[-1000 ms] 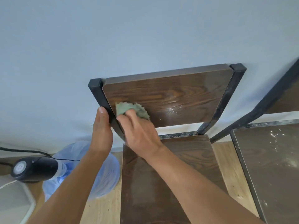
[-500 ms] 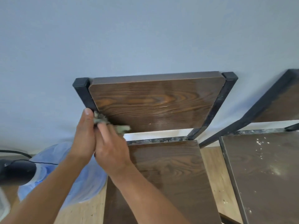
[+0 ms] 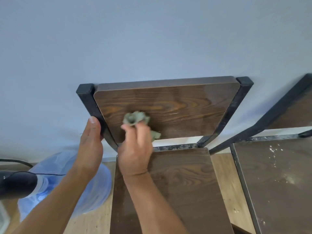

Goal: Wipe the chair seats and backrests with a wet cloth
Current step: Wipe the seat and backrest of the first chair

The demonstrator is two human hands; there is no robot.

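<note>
Right hand (image 3: 135,149) pinches the cloth (image 3: 136,119) against the backrest (image 3: 177,107); left hand (image 3: 91,141) grips its frame. Backrest underway; the chair (image 3: 276,179) right of it is speckled, unwiped.

The right hand (image 3: 135,149) carried the cloth (image 3: 136,119) from the backrest's (image 3: 177,105) lower left corner toward its middle. The left hand (image 3: 91,141) went back to gripping the post (image 3: 94,107).

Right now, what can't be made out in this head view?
- Right hand and cloth: motion-blurred, so the grip is unclear.
- Backrest lower left: covered by that hand and cloth.
- Second chair: cut off by the right edge.
- Water bottle neck: hidden behind a black device.
</note>
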